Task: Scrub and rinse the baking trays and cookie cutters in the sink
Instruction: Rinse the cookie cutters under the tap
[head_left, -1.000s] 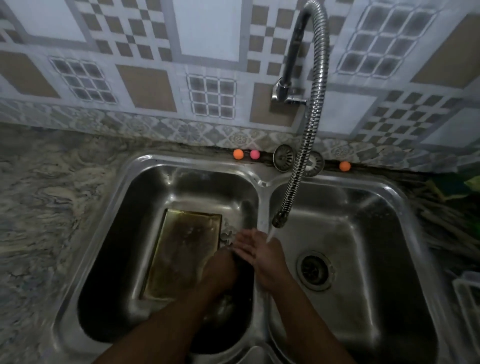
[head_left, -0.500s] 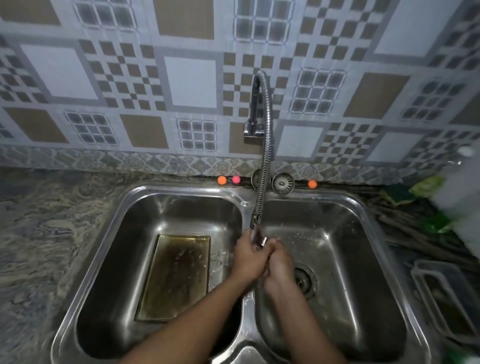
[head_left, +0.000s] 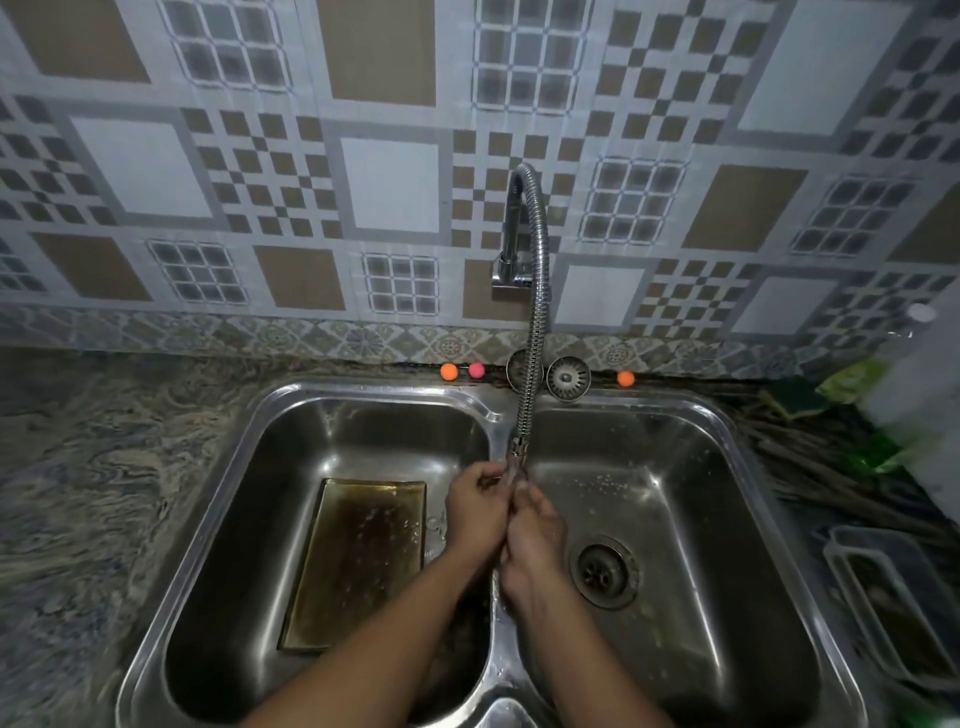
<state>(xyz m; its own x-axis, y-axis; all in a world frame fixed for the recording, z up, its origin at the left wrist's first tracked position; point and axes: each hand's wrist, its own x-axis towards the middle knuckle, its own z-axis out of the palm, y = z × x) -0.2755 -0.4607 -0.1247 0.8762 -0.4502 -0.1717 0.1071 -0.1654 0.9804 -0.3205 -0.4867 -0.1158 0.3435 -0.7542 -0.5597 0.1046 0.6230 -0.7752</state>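
Compared with a second ago, I see both hands up out of the left basin and pressed together under the end of the faucet hose (head_left: 530, 332), above the divider between the two basins; back then the left hand was down by the baking tray. Half a second ago they were already joined here, and the pose is nearly unchanged.

My left hand (head_left: 475, 512) has its fingers curled inward toward the hose tip, and my right hand (head_left: 535, 535) is folded against it, fingers bent. Whether they pinch something small between them I cannot tell; the spot where they meet is dim and blurred.

One baking tray (head_left: 358, 561) lies flat on the floor of the left basin, wet and yellowish, just left of my left wrist. My forearms cross over the near part of the sink (head_left: 374, 395) and hide the front right corner of that basin.

I count two basins, one drain (head_left: 602, 571) in the right basin, two round metal strainers (head_left: 569, 376) leaning at the back rim, and three small balls (head_left: 449, 371) along the wall: two orange, one pink. On the counter to the right sits one clear plastic container (head_left: 893, 603), with green packaging behind it, blurred.
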